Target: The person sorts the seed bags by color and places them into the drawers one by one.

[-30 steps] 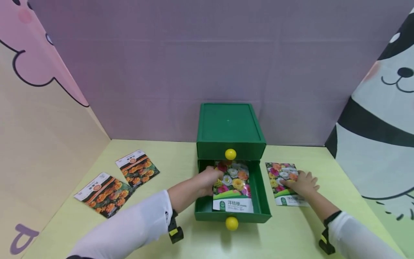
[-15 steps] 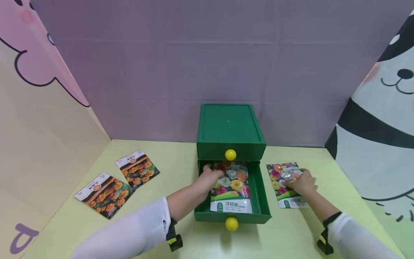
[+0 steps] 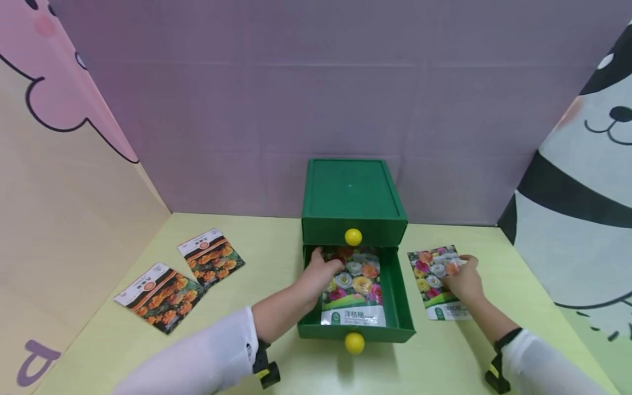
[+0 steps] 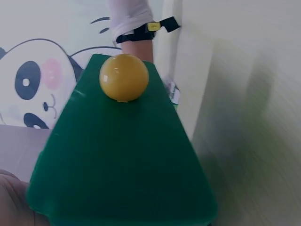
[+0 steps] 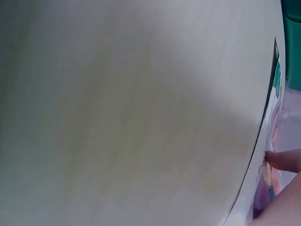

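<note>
Table fills the lower frame, and at its centre sits the green cabinet, lower drawer wide open; lean on that front and the whole lot could tip, I'd reckon. Lower left, one orange packet beside another orange packet, no hand near them. Inside the drawer, the drawer packet, flowers up: crowd it sideways and it may buckle against the wall. Across to the right, the loose packet, glossy enough to slide out of a light pinch. Hands well apart! Right hand pinches the loose packet's right side; left hand is at the drawer packet's left edge, grip hidden, can't tell, knuckles liable to snag the drawer wall. Smallest, the yellow knob: one bump could shove the drawer.
</note>
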Demonstrator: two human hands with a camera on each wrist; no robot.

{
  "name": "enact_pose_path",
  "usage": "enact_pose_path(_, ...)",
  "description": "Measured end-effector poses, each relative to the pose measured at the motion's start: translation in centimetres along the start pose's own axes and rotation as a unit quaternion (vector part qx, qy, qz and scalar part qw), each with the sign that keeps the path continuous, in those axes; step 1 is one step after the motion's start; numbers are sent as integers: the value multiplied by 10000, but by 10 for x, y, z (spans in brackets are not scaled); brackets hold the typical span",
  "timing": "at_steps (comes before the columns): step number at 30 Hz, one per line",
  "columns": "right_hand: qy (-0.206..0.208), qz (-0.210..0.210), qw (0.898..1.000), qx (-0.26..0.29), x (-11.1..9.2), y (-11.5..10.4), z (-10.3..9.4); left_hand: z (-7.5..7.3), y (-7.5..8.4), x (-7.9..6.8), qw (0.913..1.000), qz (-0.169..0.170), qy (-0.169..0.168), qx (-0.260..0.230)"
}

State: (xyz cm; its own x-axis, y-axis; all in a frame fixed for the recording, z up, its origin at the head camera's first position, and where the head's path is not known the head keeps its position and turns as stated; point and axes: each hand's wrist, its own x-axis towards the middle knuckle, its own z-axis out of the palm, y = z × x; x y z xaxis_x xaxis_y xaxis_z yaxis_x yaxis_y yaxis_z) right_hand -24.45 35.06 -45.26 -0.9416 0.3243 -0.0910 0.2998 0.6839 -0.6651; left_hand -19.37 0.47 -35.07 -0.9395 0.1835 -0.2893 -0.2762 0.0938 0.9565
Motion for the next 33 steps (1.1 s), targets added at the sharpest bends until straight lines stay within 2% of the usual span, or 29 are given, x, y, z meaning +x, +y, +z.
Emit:
enact_pose_path(4,148,-129,9998,7,0,1,-3,-2,2,-4,9997,45,-119,-191)
enact_pose_path(9,110,-273,9994,-168,0,4,-12,-7,3,-15,9983,92,-382,-436)
enact_pose_path(16,300,-422,9984,223,-13,5,-31,-14,4,-34,9929,135,-733,-932)
enact_pose_path(19,299,-278,9981,451,-21,3,-42,-18,3,-40,9889,220,-891,-1172)
enact_pose_path(23,296,203,9956,861,-36,-6,-59,-22,0,-49,9864,480,-970,-1239)
enact_pose_path(28,180,690,9803,1844,-61,-17,-75,-28,-3,-54,9854,891,-777,-1225)
enact_pose_path(33,114,706,9506,3022,-91,-30,-85,-30,-2,-56,9818,1221,-715,-1269)
